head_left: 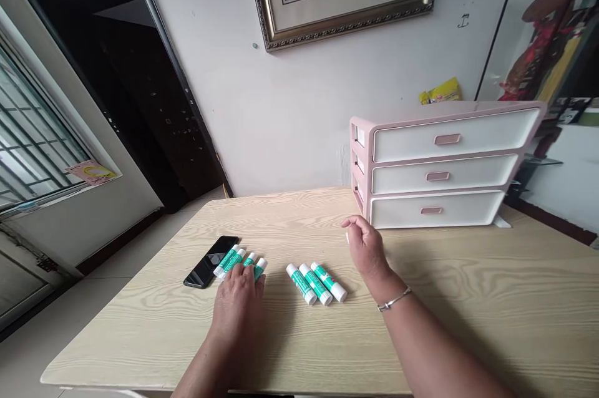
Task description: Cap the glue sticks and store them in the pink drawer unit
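Left hand (pixel 238 305) rests spread over a row of glue sticks (pixel 238 262) by the phone (pixel 210 261), not clamped; right hand (pixel 367 247) hangs open, looks empty, near three more (pixel 316 282) lined up easy to grab, mid-table (pixel 140 335) by the drawers (pixel 440 167).

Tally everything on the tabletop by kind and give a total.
White-and-green sticks: 7 visible, 4 partly under the left hand
Black smartphone: 1
Pink-and-white three-drawer unit: 1
Total: 9 visible; the hand may hide more
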The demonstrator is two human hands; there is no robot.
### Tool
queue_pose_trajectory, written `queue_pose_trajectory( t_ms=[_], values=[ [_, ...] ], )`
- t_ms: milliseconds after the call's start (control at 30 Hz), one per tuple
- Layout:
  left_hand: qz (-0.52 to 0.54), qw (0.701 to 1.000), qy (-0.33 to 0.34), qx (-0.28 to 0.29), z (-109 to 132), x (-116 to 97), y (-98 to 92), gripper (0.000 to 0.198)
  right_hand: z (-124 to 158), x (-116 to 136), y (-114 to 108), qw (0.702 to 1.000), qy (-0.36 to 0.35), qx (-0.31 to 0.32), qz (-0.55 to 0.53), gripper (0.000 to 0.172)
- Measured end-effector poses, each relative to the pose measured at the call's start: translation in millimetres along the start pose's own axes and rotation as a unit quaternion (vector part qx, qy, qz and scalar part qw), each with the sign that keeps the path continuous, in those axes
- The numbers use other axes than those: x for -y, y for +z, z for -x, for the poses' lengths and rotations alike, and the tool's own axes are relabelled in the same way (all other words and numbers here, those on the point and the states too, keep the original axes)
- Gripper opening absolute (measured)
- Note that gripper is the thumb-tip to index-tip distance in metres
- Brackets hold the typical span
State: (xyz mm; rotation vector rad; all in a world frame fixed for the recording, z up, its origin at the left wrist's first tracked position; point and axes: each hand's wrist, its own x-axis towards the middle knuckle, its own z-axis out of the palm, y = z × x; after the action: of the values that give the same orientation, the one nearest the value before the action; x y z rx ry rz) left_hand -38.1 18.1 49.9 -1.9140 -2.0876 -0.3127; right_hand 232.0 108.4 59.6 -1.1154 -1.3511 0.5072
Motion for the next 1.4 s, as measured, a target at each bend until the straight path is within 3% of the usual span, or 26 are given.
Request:
queue_pose_trajectory(
  t_ms=[133, 367, 533, 733, 900, 1000, 1100, 1400],
  values=[
    [-0.039, 0.999, 0.001, 0.021, -9.9, 10.8, 12.0, 0.028, -8.3, -1.1, -6.6, 0.999, 0.01, -0.048, 0.013, 0.023],
    [-0.054, 0.998, -0.031, 0.013, -26.0, 21.3, 16.7, 0.031, -4.4, -4.2, -4.0, 0.999, 0.002, -0.015, 0.04, 0.025],
    [-0.051, 0.997, -0.062, 0.017, -26.5, 23.8, 8.9, 0.028, -11.9, -5.4, -14.0, 0.994, 0.001, -0.025, 0.103, 0.027],
    [-0.056, 0.996, -0.07, 0.015, -24.1, 24.7, 4.3, 0.032, -29.9, -0.3, -40.4, 0.947, 0.11, 0.01, 0.302, 0.032],
    [-0.057, 0.995, -0.056, -0.053, -19.0, 34.5, 21.1, 0.042, -38.8, -14.5, -60.2, 0.902, 0.197, 0.05, 0.382, 0.035],
    [-0.051, 0.993, -0.051, -0.093, -15.9, 38.7, 29.1, 0.042, -39.1, -23.0, -66.5, 0.878, 0.215, 0.09, 0.418, 0.032],
    [-0.031, 0.994, -0.03, -0.098, -14.8, 40.2, 32.7, 0.036, -38.0, -27.5, -68.1, 0.861, 0.226, 0.126, 0.437, 0.031],
    [0.034, 0.991, 0.006, -0.127, -15.3, 45.1, 49.5, 0.027, -36.1, -21.0, -64.8, 0.849, 0.22, 0.163, 0.451, 0.025]
  ],
)
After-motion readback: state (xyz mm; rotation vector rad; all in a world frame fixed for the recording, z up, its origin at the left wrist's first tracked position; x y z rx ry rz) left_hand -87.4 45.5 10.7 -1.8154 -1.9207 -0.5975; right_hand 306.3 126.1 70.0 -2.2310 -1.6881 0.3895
